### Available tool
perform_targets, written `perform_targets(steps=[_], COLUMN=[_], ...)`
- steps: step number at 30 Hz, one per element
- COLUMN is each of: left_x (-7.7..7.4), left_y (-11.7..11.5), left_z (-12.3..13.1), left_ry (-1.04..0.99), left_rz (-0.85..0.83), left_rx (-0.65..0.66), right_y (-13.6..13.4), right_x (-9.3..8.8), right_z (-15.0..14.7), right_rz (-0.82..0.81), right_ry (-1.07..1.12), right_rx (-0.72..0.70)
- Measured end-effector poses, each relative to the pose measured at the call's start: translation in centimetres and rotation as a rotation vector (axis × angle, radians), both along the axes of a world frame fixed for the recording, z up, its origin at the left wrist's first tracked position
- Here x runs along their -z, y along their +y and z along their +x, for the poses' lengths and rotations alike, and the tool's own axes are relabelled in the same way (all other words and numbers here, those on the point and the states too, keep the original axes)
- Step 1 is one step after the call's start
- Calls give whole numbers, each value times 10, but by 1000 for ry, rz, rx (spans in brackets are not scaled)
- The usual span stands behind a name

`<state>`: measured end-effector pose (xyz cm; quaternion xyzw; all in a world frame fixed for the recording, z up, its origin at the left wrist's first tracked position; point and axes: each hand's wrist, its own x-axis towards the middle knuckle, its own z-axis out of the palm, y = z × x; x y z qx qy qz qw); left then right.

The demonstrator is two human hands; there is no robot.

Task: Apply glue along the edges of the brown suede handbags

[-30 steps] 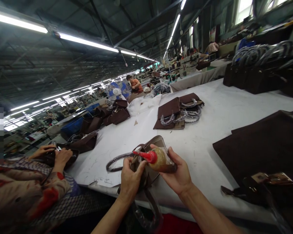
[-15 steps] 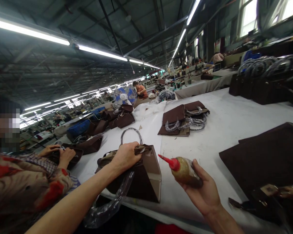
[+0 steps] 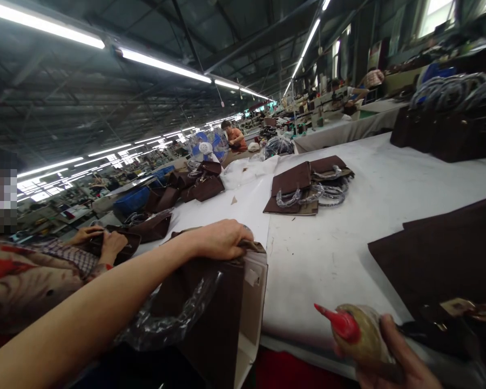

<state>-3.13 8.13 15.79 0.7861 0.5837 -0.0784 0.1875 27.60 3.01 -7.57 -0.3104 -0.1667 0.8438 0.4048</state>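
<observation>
My left hand (image 3: 221,239) is closed over the top edge of a dark brown handbag (image 3: 221,319) that stands at the near edge of the white table (image 3: 348,243). A plastic-wrapped handle (image 3: 174,319) hangs down the bag's front. My right hand (image 3: 397,359), low at the bottom right, grips a brownish glue bottle (image 3: 358,335) with a red nozzle pointing left. The bottle sits apart from the bag, to its right.
A person in a patterned shirt (image 3: 32,281) works on a brown piece at my left. A stack of flat brown bags with wrapped handles (image 3: 308,186) lies mid-table. More bags (image 3: 194,186) sit farther left, dark brown panels (image 3: 441,254) at right, a blue fan (image 3: 208,147) behind.
The bag went from my lap area onto the table edge and now stands closer to me. My right hand with the bottle dropped down and to the right.
</observation>
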Motion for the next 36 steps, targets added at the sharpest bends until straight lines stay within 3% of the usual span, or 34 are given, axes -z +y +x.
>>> perform_targets(steps=[4,9,12,14,17,20,27,36], left_x=[33,102,139,158,177,188,195,194], left_y=[36,73,86,91,95,97,97,95], left_z=[16,39,41,37,28,22,20,20], left_ry=[0,-56,-83,-109,-162,-193,-196,-160], left_rz=[-148,-209,-238,-255,-278,-283,-267,-224], left_rx=[139,212,222,211,178,156,181,190], right_y=[-4,-7,-9,-9,-6,2,25,34], right_x=[7,15,17,19,20,20,20,11], right_z=[16,27,31,32,26,16,5,2], right_rz=[58,145,204,292,557,839,1199,1283], right_ry=[-86,-350,-641,-849,-1061,-1123,-1096,-1040], right_rx=[100,306,326,292,332,425,467,408])
